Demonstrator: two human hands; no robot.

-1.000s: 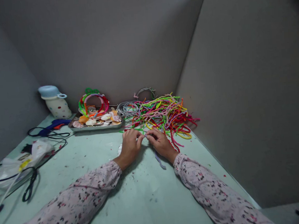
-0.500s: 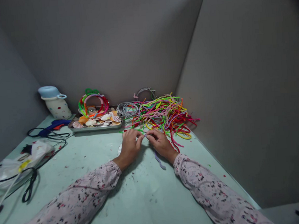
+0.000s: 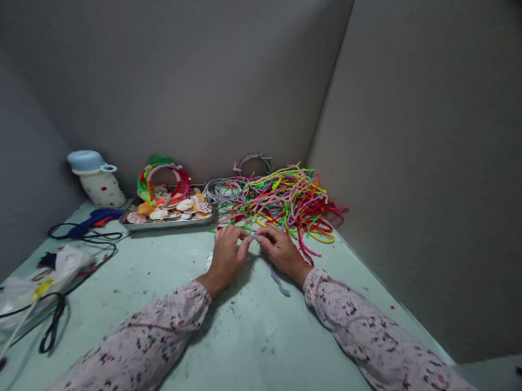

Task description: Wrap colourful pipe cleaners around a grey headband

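Note:
Just in front of the heap of coloured pipe cleaners (image 3: 288,193), my two hands meet over the table. My left hand (image 3: 230,252) pinches a short stretch of a lilac pipe cleaner (image 3: 278,280) between thumb and fingers. Close beside it, my right hand (image 3: 280,251) grips the same pipe cleaner, whose loose end hangs below the right palm toward the table. A small pale object (image 3: 209,261) shows partly behind my left hand; its kind is hidden. Green pipe cleaner ends lie just beyond my fingertips.
A metal tray (image 3: 170,224) of seashells (image 3: 184,205) holds wrapped hoops (image 3: 163,182) at the back. Coiled grey wire (image 3: 224,190) lies beside it. On the left are a bottle (image 3: 100,184), a blue-handled tool (image 3: 95,219), black cables (image 3: 54,323) and a plastic bag (image 3: 65,265).
Both hands stay in nearly the same place, still pinching the lilac pipe cleaner. Only slight finger movement shows.

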